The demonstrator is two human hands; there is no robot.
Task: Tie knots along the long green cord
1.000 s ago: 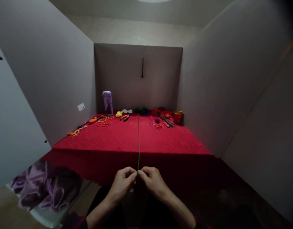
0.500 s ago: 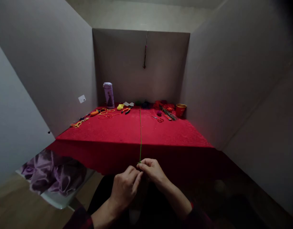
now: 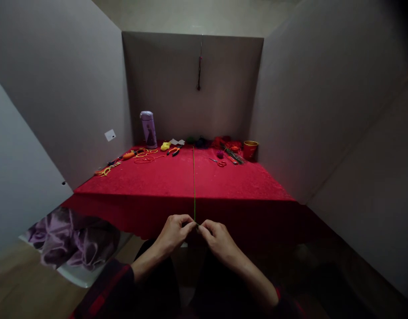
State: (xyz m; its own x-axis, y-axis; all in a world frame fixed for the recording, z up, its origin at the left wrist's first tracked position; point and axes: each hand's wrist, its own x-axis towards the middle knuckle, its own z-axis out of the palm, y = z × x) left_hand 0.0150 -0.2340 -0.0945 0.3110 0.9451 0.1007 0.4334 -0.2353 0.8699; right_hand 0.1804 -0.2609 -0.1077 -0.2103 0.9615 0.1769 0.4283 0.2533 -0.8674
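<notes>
A thin green cord [image 3: 194,181] runs taut from the far part of the red-covered table [image 3: 151,177] over its front edge toward me. At its near end my left hand [image 3: 174,230] pinches the cord between thumb and forefinger. Close beside it, my right hand [image 3: 219,237] also has thumb and forefinger pinched at the cord's end. The fingertips nearly meet, and the small bit of cord between them is dark and hard to make out. Both hands are in front of the table's edge, above my lap.
At the back stand a purple bottle [image 3: 148,130] and a red cup [image 3: 250,150]. Between them lie yellow yarn [image 3: 165,146], pliers [image 3: 174,151], red-handled scissors [image 3: 220,163] and a purple ball [image 3: 220,154]. Orange and yellow cords [image 3: 146,153] lie left. Purple cloth [image 3: 77,241] covers a stool. Grey panels enclose the table.
My left hand has risen and turned, its fingers now at the cord's end. My right hand has shifted slightly right and down. The view has tilted a little.
</notes>
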